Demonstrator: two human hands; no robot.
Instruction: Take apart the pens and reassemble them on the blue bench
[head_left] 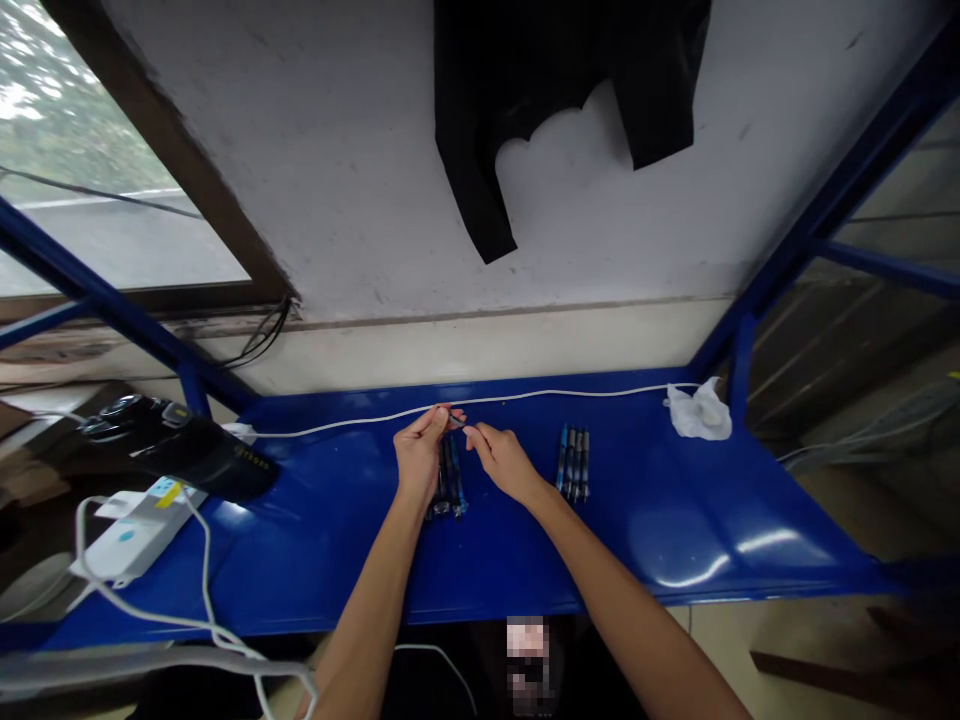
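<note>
Both hands meet over the middle of the blue table (510, 560). My left hand (421, 450) pinches a small, dark, pen-like piece (455, 420) between thumb and fingers. The fingers of my right hand (501, 458) are closed at the other end of that piece; what they grip there is too small to make out. Under and beside my left hand lies a group of dark and blue pens (453, 485), partly hidden by it. To the right of my right hand, several more pens (574, 462) lie side by side.
At the left are a black bottle (195, 450) lying tilted and a white power strip (142, 535) with looping cables. A white cord (577, 393) runs along the table's back edge to a crumpled white bag (699, 410). Blue frame bars rise at both sides.
</note>
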